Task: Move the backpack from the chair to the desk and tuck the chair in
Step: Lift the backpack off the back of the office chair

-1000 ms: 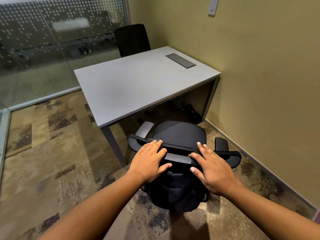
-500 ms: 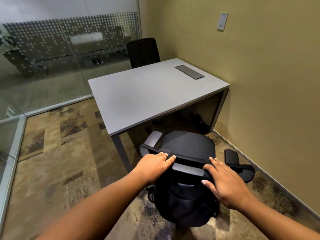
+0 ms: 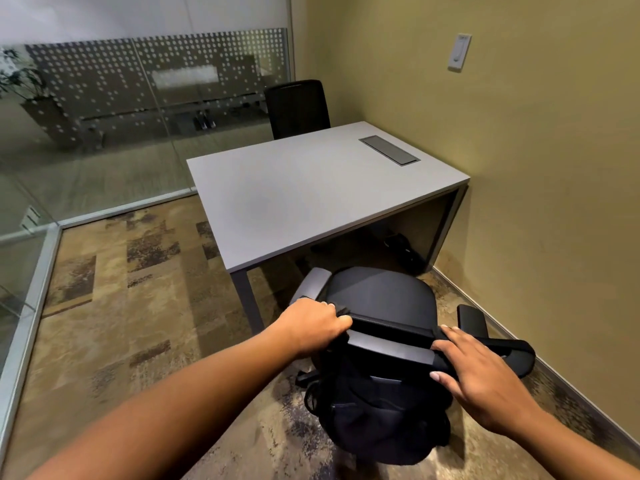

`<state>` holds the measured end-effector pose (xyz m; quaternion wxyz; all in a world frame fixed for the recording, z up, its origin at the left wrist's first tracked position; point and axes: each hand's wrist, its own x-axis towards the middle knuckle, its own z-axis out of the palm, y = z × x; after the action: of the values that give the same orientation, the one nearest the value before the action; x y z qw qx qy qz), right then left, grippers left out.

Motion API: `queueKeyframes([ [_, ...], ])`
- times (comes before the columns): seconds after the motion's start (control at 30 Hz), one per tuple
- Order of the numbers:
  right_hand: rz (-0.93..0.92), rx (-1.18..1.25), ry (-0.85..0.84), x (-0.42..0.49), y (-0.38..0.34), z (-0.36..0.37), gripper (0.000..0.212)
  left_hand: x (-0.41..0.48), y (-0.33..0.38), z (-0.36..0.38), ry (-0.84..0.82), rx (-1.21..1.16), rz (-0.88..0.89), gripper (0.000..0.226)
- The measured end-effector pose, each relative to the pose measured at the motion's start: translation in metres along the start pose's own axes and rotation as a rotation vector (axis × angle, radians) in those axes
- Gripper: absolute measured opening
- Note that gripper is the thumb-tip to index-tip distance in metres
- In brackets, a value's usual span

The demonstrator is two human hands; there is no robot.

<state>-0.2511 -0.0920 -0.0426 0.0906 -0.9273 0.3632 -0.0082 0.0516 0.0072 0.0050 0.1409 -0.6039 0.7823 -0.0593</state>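
backpack (image 3: 381,420): hangs behind the chair (image 3: 381,296) back, not yet on desk (image 3: 311,195) | left hand (image 3: 311,327): fingers curled round chair's top edge | right hand (image 3: 481,372): laid fairly flat on that edge | left to do: both steps, chair untucked

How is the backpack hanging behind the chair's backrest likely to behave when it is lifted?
The backpack looks like soft dark fabric, so it will probably sag and swing rather than hold shape. Its bulging lower half suggests contents, so perhaps moderately heavy. A loose loop at its side could snag on the chair.
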Motion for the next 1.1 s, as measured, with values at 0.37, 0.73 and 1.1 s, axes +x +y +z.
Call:
queueKeyframes([
  [0.37, -0.002, -0.015, 0.020, -0.002, 0.002, -0.008, 0.060, -0.025, -0.040, 0.022, 0.030, 0.003, -0.014, 0.013],
  [0.73, -0.019, 0.012, 0.015, -0.001, -0.007, -0.003, 0.057, -0.048, -0.047, 0.055, 0.051, -0.145, -0.327, 0.005],
  [1.1, -0.016, 0.043, -0.004, 0.004, -0.019, -0.002, 0.055, -0.048, -0.045, 0.073, -0.067, -0.451, -0.649, 0.009],
])
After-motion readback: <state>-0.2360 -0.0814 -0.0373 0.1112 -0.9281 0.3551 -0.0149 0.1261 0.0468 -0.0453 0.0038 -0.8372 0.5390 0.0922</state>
